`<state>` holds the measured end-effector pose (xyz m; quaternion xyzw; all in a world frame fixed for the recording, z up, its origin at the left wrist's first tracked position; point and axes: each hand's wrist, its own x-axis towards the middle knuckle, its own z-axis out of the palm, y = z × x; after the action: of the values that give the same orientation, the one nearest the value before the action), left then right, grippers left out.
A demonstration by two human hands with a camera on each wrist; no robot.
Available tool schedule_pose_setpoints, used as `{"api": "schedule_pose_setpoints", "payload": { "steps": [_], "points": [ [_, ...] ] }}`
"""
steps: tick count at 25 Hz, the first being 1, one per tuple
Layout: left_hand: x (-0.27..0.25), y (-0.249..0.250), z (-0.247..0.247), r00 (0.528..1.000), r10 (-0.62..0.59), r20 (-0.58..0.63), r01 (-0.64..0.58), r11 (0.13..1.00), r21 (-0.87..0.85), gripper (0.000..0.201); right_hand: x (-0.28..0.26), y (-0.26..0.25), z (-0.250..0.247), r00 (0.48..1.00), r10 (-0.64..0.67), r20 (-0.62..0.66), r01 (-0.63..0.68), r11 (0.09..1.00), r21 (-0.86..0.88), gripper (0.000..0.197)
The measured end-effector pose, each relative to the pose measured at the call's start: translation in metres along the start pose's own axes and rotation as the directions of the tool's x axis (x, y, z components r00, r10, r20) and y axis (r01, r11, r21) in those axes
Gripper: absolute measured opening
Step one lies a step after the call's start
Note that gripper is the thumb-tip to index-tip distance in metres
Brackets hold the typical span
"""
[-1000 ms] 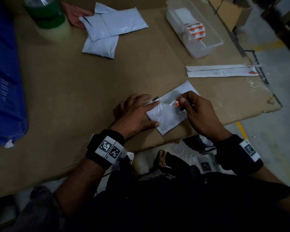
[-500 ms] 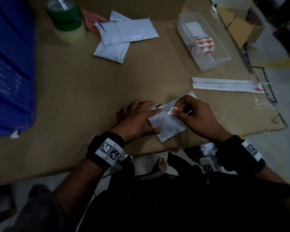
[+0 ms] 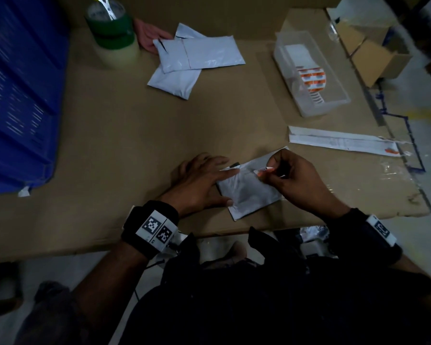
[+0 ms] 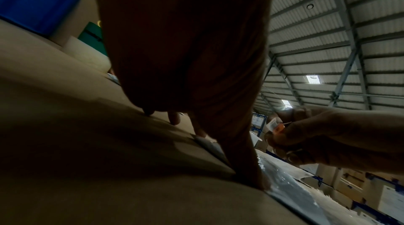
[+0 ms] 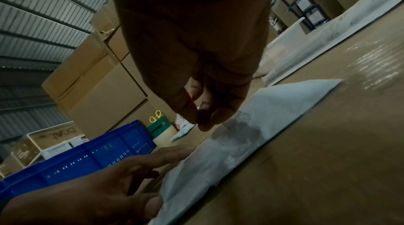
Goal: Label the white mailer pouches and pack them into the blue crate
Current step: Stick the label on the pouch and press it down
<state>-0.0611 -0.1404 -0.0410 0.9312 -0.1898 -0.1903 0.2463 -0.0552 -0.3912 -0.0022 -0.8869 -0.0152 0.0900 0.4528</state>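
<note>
A white mailer pouch [image 3: 249, 195] [image 5: 258, 125] lies flat near the front edge of the cardboard-covered table [image 3: 159, 135]. My left hand [image 3: 204, 180] presses on its left edge with straight fingers and thumb. My right hand [image 3: 284, 175] hovers just above the pouch and pinches a small orange-and-white label [image 3: 263, 171] [image 4: 276, 125] between thumb and fingers. Two more white pouches [image 3: 197, 56] are stacked at the back of the table. The blue crate [image 3: 18, 95] [image 5: 91, 157] stands at the left.
A clear tray [image 3: 334, 95] with a roll of orange labels [image 3: 311, 79] sits at the back right. A long white backing strip [image 3: 341, 143] lies right of my hands. Green tape rolls [image 3: 112, 28] holding scissors stand at the back left, beside another person's hand [image 3: 147, 36].
My right hand has lifted the label slightly off the pouch. The left hand stays pressed on the pouch. The view has shifted a little.
</note>
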Motion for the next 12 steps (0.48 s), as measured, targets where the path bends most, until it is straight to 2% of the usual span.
{"api": "schedule_pose_setpoints", "payload": {
  "steps": [3,6,8,12],
  "points": [
    [0.000,0.000,0.000,1.000,-0.001,0.002,0.001,1.000,0.008,0.080,-0.003,-0.003,-0.003,1.000,-0.023,-0.013,0.023,0.999,-0.040,0.021],
    [0.000,0.001,-0.001,1.000,-0.001,0.007,0.001,1.000,0.010,0.080,-0.013,-0.009,-0.005,0.999,-0.022,0.043,0.024,0.999,-0.046,0.004],
    [0.001,0.001,-0.001,1.000,0.004,0.010,-0.004,1.000,0.003,0.079,-0.018,-0.011,-0.004,0.999,-0.011,0.053,0.013,0.999,-0.040,0.011],
    [0.003,-0.002,0.002,1.000,0.012,-0.002,-0.012,1.000,-0.002,0.079,-0.021,-0.004,0.005,0.994,0.005,-0.113,-0.007,1.000,-0.020,0.021]
  ]
}}
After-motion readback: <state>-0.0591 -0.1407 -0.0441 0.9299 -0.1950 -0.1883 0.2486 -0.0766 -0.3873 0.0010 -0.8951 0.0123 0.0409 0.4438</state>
